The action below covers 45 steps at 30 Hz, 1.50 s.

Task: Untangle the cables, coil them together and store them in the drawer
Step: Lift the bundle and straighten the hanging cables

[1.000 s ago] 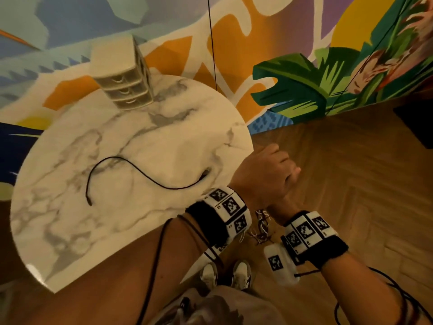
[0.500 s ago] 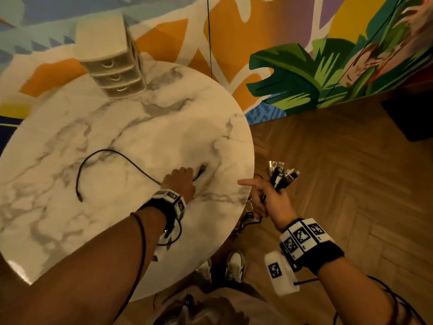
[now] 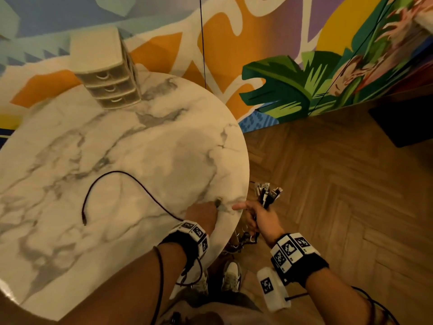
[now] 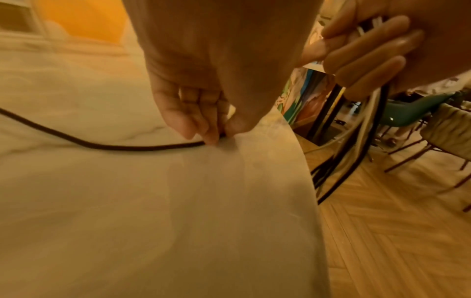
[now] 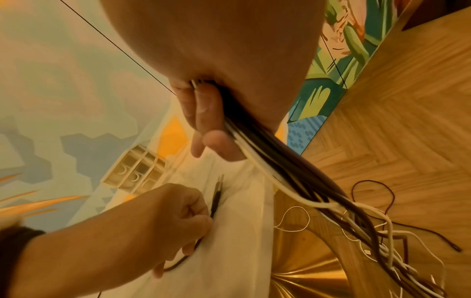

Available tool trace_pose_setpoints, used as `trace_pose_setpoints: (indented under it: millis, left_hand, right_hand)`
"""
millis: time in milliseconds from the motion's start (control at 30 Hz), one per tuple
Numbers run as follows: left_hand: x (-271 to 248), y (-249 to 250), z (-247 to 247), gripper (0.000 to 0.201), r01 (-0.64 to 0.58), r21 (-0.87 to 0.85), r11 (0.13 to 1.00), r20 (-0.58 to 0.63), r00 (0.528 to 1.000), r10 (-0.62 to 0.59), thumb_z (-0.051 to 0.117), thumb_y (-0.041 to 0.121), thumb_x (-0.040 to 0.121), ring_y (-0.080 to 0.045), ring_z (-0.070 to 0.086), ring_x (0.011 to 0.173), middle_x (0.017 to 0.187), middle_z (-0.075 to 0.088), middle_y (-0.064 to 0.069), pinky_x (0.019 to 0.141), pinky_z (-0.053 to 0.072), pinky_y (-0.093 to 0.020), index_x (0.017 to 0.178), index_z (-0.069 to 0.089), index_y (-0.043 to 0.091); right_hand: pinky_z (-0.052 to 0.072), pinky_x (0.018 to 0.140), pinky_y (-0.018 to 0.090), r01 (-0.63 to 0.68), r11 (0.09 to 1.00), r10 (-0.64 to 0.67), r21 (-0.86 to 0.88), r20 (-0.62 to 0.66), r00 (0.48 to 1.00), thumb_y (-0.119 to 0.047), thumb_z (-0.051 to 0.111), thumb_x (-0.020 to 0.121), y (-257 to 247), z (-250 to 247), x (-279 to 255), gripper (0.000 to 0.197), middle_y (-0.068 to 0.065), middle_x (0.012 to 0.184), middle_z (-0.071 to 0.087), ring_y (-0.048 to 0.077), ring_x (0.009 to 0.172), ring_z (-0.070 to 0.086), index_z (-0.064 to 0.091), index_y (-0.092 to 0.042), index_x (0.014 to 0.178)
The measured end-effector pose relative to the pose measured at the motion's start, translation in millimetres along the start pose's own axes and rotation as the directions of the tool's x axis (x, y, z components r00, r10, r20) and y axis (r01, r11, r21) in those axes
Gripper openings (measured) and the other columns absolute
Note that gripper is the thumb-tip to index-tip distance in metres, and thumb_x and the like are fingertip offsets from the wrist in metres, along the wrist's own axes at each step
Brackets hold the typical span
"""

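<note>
One black cable (image 3: 112,181) on marble table (image 3: 70,242), left hand (image 3: 202,215) pinching its end, right hand (image 3: 262,219) gripping cable bundle (image 5: 293,181).

My left hand (image 3: 203,215) covers the black cable (image 3: 112,177) near its plug; the pinch itself looks blurred.

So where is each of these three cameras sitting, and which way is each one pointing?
Head: worn on the person's head, looking down at the marble table, drawer unit, both forearms and shoes.
Left wrist: on the left wrist, looking along the left hand, which pinches the black cable on the table; the right hand shows at the upper right.
Right wrist: on the right wrist, looking along the right hand, which grips the cable bundle beside the table.
All three share the black cable and the left hand.
</note>
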<state>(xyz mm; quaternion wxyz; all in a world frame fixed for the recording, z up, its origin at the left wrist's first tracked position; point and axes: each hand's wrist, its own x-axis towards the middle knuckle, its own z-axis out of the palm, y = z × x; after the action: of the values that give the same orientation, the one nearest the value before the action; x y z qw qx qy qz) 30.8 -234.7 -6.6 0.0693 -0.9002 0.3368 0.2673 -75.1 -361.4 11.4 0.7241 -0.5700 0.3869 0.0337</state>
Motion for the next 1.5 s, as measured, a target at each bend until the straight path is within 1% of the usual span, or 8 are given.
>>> trace_pose_setpoints:
  millis: [400,567,700,1067,1167,1333,1400,1500]
  left_hand:
    - [-27.2,25.4,-59.4,0.018,-0.242,-0.272,0.931,-0.303,0.94,0.156,0.047,0.038,0.09,-0.019,0.053,0.075,0.083,0.058,0.002,0.065,0.034,-0.03,0.089,0.043,0.02]
    - [-40.2,19.0,-74.4,0.011,-0.328,-0.317,0.89,-0.41,0.894,0.183,0.047,0.032,0.094,-0.012,0.052,0.073,0.082,0.053,0.009,0.061,0.033,-0.024,0.092,0.05,0.021]
    - [-28.4,10.4,-91.5,0.019,-0.248,-0.759,0.601,-0.319,0.948,-0.013,0.055,0.033,0.091,-0.008,0.055,0.074,0.084,0.059,0.007,0.062,0.043,-0.024,0.104,0.058,0.019]
    - [-53.0,34.2,-102.8,0.015,-0.428,-0.875,0.227,-0.439,0.898,0.002,0.06,0.005,0.087,0.003,0.057,0.082,0.089,0.065,0.006,0.074,0.045,-0.012,0.097,0.065,0.015]
    - [-48.2,27.8,-92.6,0.025,-0.374,-0.881,0.29,-0.362,0.927,0.097,0.063,0.011,0.086,0.002,0.053,0.074,0.098,0.061,0.005,0.072,0.044,-0.015,0.108,0.059,0.021]
    - [-32.8,-7.8,-42.3,0.031,-0.321,-0.149,0.935,0.015,0.945,0.327,0.045,0.039,0.096,-0.022,0.056,0.104,0.111,0.059,-0.003,0.085,0.047,-0.034,0.113,0.06,0.018]
    - [-23.6,-24.7,-40.7,0.041,-0.184,-0.02,0.983,-0.001,0.983,0.184,0.033,0.044,0.099,-0.026,0.058,0.099,0.107,0.061,-0.007,0.082,0.048,-0.036,0.103,0.062,0.015]
    - [-22.5,-16.7,-50.0,0.057,-0.129,-0.493,0.861,0.202,0.945,0.257,0.03,0.052,0.097,-0.021,0.058,0.059,0.071,0.064,-0.009,0.058,0.046,-0.03,0.071,0.06,0.011]
  right_hand:
    - [0.036,0.05,0.033,0.037,0.993,-0.04,-0.111,-0.022,0.999,-0.049,0.053,0.088,-1.2,12.3,-4.4,0.034,0.002,0.051,0.046,0.016,0.044,0.041,0.061,-0.02,0.071]
    - [0.027,0.042,0.027,0.211,0.977,-0.21,-0.038,0.029,0.977,-0.026,0.044,0.1,-24.9,15.1,-12.5,0.032,0.002,0.051,0.037,0.012,0.04,0.032,0.054,-0.008,0.075]
    - [0.027,0.042,0.025,0.281,0.951,-0.265,-0.128,0.127,0.956,-0.026,0.04,0.101,-29.6,20.6,-19.1,0.035,0.004,0.052,0.035,0.012,0.042,0.031,0.061,-0.014,0.076]
    - [0.029,0.043,0.023,0.277,0.96,-0.278,0.028,0.04,0.96,0.001,0.044,0.095,-56.6,27.7,-29.1,0.019,0.002,0.058,0.042,0.008,0.043,0.037,0.049,-0.007,0.078]
    - [0.046,0.056,0.028,0.302,0.953,-0.299,0.01,-0.118,0.947,-0.022,0.057,0.092,-61.9,20.0,-19.7,0.012,-0.001,0.068,0.06,0.007,0.056,0.056,0.06,-0.011,0.092]
    - [0.053,0.075,0.044,0.329,0.931,-0.307,0.159,-0.149,0.94,-0.029,0.053,0.095,-89.6,4.3,-22.4,0.039,0.001,0.055,0.048,0.021,0.056,0.059,0.048,-0.015,0.06]
    - [0.053,0.058,0.036,0.359,0.889,-0.321,0.285,-0.172,0.931,-0.028,0.047,0.098,-105.4,-5.6,-31.9,0.046,0.001,0.047,0.038,0.019,0.04,0.048,0.039,-0.014,0.054]
    - [0.029,0.04,0.022,0.411,0.823,-0.318,0.391,-0.281,0.905,-0.031,0.046,0.098,-120.0,-21.1,-37.5,0.049,-0.005,0.041,0.027,0.012,0.033,0.025,0.029,-0.016,0.054]
